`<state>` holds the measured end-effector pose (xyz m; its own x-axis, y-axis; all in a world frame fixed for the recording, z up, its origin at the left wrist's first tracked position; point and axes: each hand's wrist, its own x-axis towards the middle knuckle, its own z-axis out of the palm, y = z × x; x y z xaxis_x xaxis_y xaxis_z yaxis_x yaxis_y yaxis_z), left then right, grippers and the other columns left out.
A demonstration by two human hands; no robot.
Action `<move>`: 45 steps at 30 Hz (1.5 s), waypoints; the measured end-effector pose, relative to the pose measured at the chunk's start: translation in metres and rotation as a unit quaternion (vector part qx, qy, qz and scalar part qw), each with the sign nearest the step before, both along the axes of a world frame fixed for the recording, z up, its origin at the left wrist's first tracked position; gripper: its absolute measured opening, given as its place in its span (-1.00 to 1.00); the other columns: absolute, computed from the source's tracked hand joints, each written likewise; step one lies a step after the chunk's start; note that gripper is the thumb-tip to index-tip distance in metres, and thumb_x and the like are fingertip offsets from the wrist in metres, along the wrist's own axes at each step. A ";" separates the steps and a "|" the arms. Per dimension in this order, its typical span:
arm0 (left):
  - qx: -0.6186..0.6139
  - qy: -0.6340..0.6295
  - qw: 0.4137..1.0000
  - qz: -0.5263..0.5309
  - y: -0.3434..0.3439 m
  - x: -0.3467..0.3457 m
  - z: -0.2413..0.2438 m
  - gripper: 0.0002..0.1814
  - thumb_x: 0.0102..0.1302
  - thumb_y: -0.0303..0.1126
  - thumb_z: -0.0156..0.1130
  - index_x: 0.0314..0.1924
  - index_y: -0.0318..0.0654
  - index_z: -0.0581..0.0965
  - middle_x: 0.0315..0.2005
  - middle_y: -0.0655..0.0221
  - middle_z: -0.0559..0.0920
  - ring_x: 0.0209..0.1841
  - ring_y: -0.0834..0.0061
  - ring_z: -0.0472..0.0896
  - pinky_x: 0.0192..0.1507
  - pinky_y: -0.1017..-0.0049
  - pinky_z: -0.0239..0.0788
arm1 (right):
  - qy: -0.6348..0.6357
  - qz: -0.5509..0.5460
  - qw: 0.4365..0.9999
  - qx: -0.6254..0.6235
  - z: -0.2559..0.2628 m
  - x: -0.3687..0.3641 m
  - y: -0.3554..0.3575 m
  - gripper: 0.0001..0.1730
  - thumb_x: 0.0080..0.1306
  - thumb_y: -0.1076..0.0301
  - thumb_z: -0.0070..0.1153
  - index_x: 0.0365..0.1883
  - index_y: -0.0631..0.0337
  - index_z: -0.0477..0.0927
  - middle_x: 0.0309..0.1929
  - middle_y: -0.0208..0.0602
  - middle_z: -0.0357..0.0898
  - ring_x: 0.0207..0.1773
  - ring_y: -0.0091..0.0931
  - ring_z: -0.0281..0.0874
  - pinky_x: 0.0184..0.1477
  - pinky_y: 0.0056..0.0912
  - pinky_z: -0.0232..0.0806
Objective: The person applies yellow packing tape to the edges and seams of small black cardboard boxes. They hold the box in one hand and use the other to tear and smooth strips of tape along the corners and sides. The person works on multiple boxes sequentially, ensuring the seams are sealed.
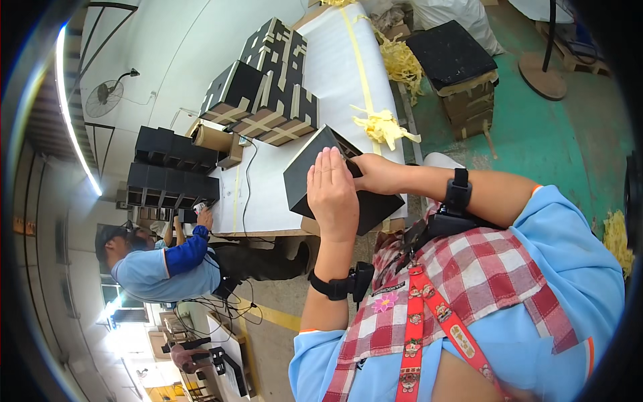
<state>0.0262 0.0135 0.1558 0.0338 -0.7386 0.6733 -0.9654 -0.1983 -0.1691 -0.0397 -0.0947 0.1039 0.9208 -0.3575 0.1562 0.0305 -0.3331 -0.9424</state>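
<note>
A black box (306, 173) is tilted at the near edge of a white-covered table (271, 186). My left hand (331, 193) lies on its dark face, fingers together and pointing away from my arm, the thumb hidden. My right hand (377, 173) grips the same box beside the left hand, its fingertips hidden at the box. Both wrists wear black straps. A bundle of yellow tape strips (382, 128) lies on the table close to the box. Stacked black boxes (271, 95), bound with beige tape, stand farther along.
More black boxes (173, 186) are piled near a brown roll (213, 138). A black cable (245, 201) crosses the table. A co-worker (166, 266) in light blue stands past the table's end. A carton (467, 110) with a black top stands on the green floor.
</note>
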 end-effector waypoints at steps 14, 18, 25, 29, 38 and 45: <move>-0.114 0.074 0.991 -0.009 0.004 -0.001 -0.010 -0.71 0.09 -0.48 0.34 -0.17 -0.28 0.50 -0.03 0.22 0.52 0.09 0.16 0.46 0.10 0.26 0.23 | -0.056 0.005 0.998 0.031 -0.005 0.010 0.001 -0.64 0.14 0.20 0.20 -0.28 0.37 0.56 -0.32 0.06 0.60 -0.23 -0.18 0.58 -0.17 -0.25 0.37; -0.131 0.068 0.989 0.002 -0.003 -0.002 -0.010 -0.75 0.08 -0.47 0.35 -0.22 -0.29 0.52 -0.07 0.23 0.55 0.04 0.21 0.49 0.07 0.28 0.26 | -0.033 -0.007 0.999 0.020 -0.002 0.007 0.000 -0.64 0.15 0.20 0.18 -0.31 0.40 0.56 -0.33 0.07 0.60 -0.23 -0.18 0.58 -0.18 -0.25 0.37; -0.147 0.036 0.988 0.018 -0.007 -0.005 -0.012 -0.84 0.12 -0.47 0.31 -0.29 -0.27 0.53 -0.14 0.27 0.58 -0.06 0.25 0.53 0.01 0.31 0.28 | -0.041 -0.024 0.999 0.020 -0.009 0.011 0.001 -0.61 0.16 0.19 0.17 -0.30 0.44 0.54 -0.32 0.11 0.59 -0.24 -0.15 0.58 -0.19 -0.24 0.37; -0.136 0.035 0.989 0.038 -0.009 -0.006 -0.016 -0.90 0.19 -0.48 0.23 -0.31 -0.27 0.48 -0.18 0.28 0.58 -0.09 0.26 0.53 0.00 0.29 0.26 | -0.050 -0.028 0.998 0.017 -0.008 0.010 0.003 -0.61 0.15 0.19 0.17 -0.30 0.44 0.54 -0.34 0.13 0.59 -0.25 -0.13 0.57 -0.20 -0.22 0.38; -0.121 0.036 0.992 0.007 -0.004 0.003 -0.018 -0.84 0.23 -0.40 0.22 -0.27 -0.28 0.45 -0.17 0.22 0.54 -0.08 0.21 0.50 0.02 0.25 0.23 | -0.064 -0.019 0.998 -0.019 -0.013 0.013 0.003 -0.63 0.13 0.23 0.17 -0.30 0.43 0.54 -0.35 0.14 0.58 -0.25 -0.10 0.56 -0.20 -0.20 0.38; -0.060 0.020 0.997 0.038 -0.004 0.006 -0.011 -0.78 0.22 -0.31 0.25 -0.26 -0.27 0.44 -0.11 0.18 0.50 -0.09 0.16 0.47 0.01 0.23 0.23 | -0.058 -0.020 0.998 0.023 -0.001 0.007 0.003 -0.63 0.12 0.24 0.16 -0.27 0.42 0.54 -0.31 0.15 0.58 -0.17 -0.09 0.56 -0.14 -0.20 0.38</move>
<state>0.0324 0.0094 0.1451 0.1145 -0.6478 0.7531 -0.9524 -0.2871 -0.1021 -0.0328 -0.0912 0.1026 0.8826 -0.4022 0.2435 0.1277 -0.2932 -0.9475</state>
